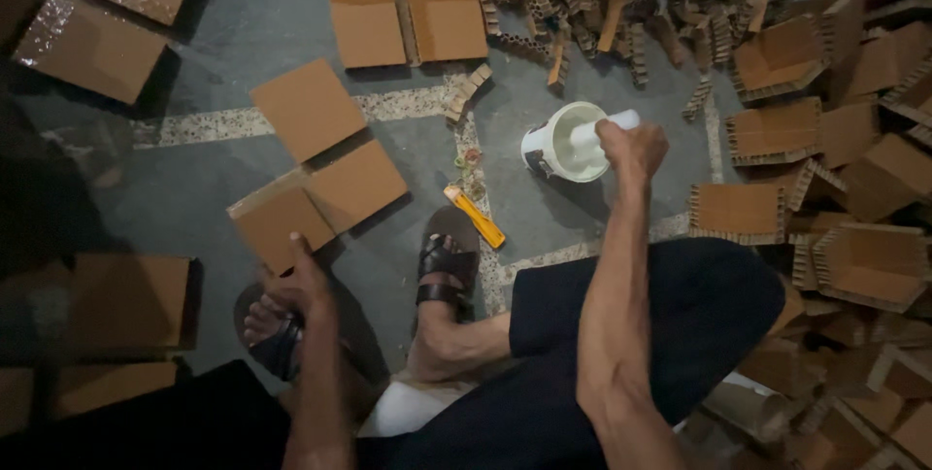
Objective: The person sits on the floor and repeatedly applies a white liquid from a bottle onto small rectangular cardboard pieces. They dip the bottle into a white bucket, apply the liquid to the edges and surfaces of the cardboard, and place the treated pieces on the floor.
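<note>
Fingers of right hand [631,148] wrap a white stick [600,127] inside the tub [563,143]; left hand [303,281] pinches a cardboard panel [320,200] at 12 o'clock.

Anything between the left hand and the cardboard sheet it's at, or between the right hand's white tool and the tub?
Nothing visible. The left hand already touches the near edge of the cardboard sheet. The right hand grips the white tool, whose end already sits inside the open white tub.
</note>
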